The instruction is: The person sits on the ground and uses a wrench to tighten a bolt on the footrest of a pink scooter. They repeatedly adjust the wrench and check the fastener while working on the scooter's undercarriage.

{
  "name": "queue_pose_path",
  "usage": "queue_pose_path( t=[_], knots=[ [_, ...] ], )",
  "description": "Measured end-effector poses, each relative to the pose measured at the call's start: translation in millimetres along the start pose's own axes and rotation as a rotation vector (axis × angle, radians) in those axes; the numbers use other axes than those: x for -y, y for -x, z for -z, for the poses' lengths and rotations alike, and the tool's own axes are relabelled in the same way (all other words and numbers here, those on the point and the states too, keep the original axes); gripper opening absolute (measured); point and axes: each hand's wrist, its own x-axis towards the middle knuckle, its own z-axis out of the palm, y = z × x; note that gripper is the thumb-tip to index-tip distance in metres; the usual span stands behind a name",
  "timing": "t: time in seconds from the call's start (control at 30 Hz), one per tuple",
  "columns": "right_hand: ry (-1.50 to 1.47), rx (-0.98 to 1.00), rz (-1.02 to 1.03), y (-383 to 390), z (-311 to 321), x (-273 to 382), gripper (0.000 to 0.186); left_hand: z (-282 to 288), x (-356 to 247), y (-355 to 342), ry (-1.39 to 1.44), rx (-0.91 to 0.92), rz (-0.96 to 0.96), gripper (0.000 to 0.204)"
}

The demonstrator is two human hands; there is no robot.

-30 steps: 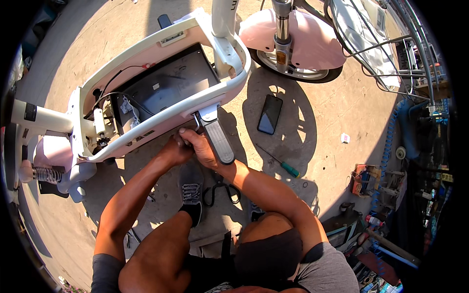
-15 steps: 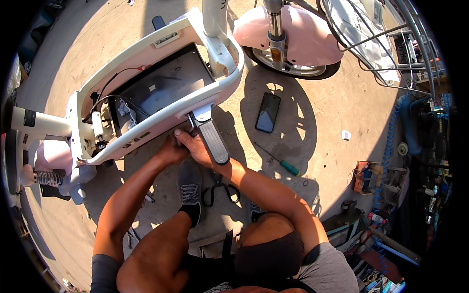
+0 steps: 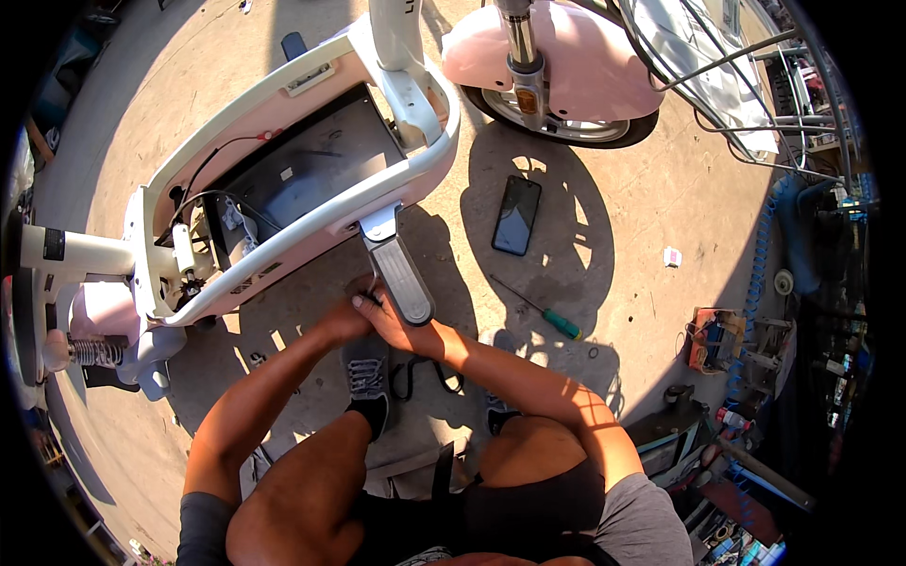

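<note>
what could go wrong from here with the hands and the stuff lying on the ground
The bare left hand and bare right hand meet close beside the oblong grey ribbed footrest; if the grip slips, one might knock it.

The green-handled screwdriver lies near the grey right shoe, so it could get kicked.

The black rectangular phone lies exposed on the ground and might be stepped on.

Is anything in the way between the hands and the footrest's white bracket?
Nothing visible blocks them. The left hand and right hand meet below the white bracket, a thin metal rod showing between. The footrest overlaps the right hand's side in view; whether they touch is unclear.
</note>
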Motion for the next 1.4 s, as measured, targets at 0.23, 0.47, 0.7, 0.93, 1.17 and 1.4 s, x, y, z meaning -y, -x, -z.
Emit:
queue_pose_path(
  t=[0.23,0.47,0.7,0.93,1.17,1.4],
  knots=[
    [-0.059,-0.025,-0.149,21.9,22.1,0.1,0.021,-22.5,-30.2,7.1,-0.039,0.087,0.439,0.034],
    [-0.164,-0.201,-0.32,26.4,51.1,-24.0,0.028,-13.2,-22.8,15.7,-0.054,-0.095,0.108,0.044],
    [0.495,-0.101,-0.228,19.8,110.4,32.9,0.032,-10.2,-102.3,18.0,0.377,-0.244,0.084,0.042],
    [0.755,-0.102,0.056,12.9,133.6,66.0,0.013,-10.0,-124.6,20.7,0.756,-0.221,0.065,0.044],
    [0.965,-0.022,0.335,-23.3,143.6,106.9,0.017,-10.8,-145.0,13.0,0.969,-0.207,0.076,0.053],
    [1.079,0.104,0.44,-43.1,152.3,117.4,0.017,-13.3,-164.1,5.8,0.823,-0.145,0.05,0.053]
  ],
)
